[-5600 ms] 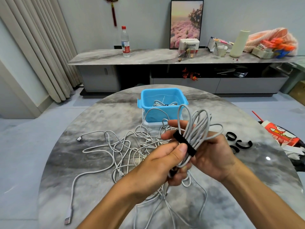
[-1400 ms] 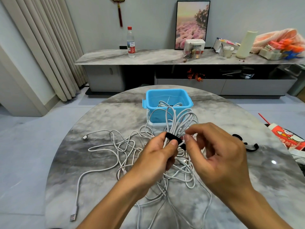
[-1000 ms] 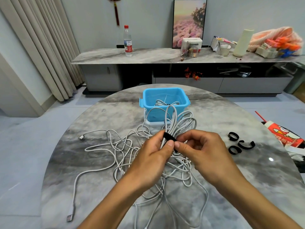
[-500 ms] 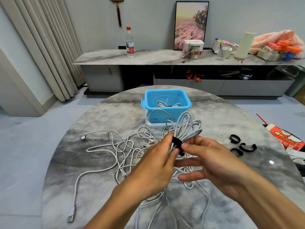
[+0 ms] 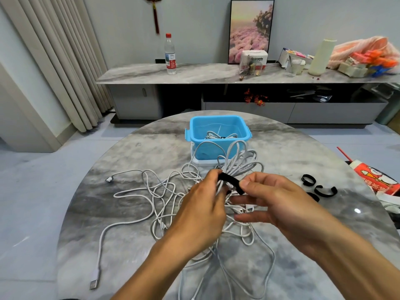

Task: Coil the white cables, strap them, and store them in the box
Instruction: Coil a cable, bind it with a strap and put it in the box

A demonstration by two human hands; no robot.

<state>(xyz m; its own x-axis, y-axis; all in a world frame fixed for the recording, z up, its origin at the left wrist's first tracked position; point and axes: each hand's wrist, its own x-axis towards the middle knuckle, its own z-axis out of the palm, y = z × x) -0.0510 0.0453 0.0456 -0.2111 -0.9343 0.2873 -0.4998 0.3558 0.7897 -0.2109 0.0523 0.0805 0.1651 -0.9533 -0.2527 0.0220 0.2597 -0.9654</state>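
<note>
A coiled white cable (image 5: pixel 234 161) is held above the table (image 5: pixel 138 204), in front of the blue box (image 5: pixel 218 137). The black strap (image 5: pixel 229 183) round it has reopened: the right hand (image 5: pixel 279 207) now pinches its free end (other fingers spread), pulling it out. The left hand (image 5: pixel 203 207) grips the coil. Fastening remains.

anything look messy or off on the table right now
Yes: a tangle of loose white cables sprawls uncoiled across the table, one plug near its front edge. Nothing looks spilled or damaged.
</note>
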